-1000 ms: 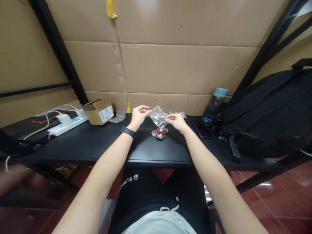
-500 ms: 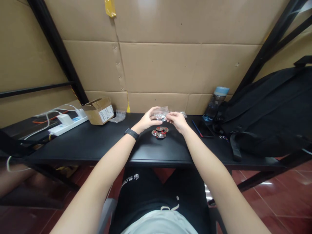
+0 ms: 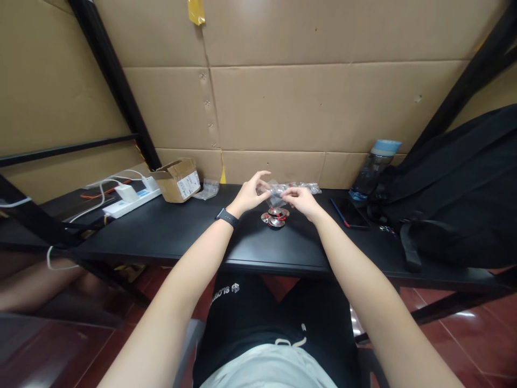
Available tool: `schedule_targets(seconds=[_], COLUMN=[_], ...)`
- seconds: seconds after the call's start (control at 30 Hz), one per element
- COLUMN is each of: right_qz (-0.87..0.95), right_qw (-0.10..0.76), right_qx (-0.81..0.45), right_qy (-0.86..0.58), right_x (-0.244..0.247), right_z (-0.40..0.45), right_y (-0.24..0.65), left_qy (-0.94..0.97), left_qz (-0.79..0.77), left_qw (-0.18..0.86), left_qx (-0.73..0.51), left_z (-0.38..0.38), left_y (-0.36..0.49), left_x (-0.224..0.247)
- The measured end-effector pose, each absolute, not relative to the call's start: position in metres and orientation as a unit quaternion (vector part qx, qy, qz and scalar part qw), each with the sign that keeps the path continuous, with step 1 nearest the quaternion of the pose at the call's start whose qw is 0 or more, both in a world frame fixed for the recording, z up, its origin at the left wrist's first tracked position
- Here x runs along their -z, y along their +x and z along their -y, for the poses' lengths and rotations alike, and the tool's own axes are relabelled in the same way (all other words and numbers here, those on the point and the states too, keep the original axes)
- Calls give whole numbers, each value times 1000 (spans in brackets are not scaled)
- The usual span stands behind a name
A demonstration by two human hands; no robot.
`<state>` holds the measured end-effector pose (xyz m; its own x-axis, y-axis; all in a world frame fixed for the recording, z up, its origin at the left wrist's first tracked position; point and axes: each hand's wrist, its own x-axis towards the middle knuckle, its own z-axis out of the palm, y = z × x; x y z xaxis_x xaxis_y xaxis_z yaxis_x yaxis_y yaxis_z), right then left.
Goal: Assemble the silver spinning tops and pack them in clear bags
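Note:
A small clear plastic bag [image 3: 276,195] hangs over the desk, pinched at its right side between the thumb and fingers of my right hand [image 3: 301,200]. My left hand [image 3: 251,195], a black watch on its wrist, is at the bag's left side with thumb and fingers apart. Whether its fingertips touch the bag is hard to make out. Just below the bag, several shiny round metal discs [image 3: 276,221] with red parts lie in a small pile on the black desk [image 3: 186,229]. More clear plastic packaging [image 3: 313,188] lies behind my right hand.
An open cardboard box [image 3: 177,183] and a flat plastic bag [image 3: 209,189] stand left, beyond a white power strip [image 3: 131,203] with cables. On the right are a phone [image 3: 353,213], a blue pen [image 3: 339,212], a blue-lidded bottle [image 3: 374,171] and a black backpack [image 3: 456,199].
My left hand's fingers have opened away from the bag, which my right hand keeps pinched. The bag now hangs lower, nearer the discs. The whole view has shifted slightly.

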<state>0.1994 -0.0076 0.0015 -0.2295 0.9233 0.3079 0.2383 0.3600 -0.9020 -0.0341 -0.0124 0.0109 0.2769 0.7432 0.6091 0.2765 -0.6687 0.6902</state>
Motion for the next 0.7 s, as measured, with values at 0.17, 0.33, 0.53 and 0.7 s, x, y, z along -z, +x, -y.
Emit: schedule_targets(seconds=[0.17, 0.33, 0.53, 0.7], right_qz=[671, 664, 634, 619], right_qw=[468, 474, 545, 565], right_qx=[-391, -406, -375, -363], right_qy=[-422, -412, -401, -408], right_x=[0, 2, -1, 0], right_z=[10, 10, 7, 2], right_y=[197, 194, 196, 198], left_qy=[752, 726, 733, 782], left_qz=[-359, -367, -394, -383], left_qw=[262, 268, 239, 53], left_qx=[-487, -516, -500, -490], left_z=[12, 5, -3, 10], left_y=[-34, -33, -34, -34], left_x=[-6, 0, 2, -8])
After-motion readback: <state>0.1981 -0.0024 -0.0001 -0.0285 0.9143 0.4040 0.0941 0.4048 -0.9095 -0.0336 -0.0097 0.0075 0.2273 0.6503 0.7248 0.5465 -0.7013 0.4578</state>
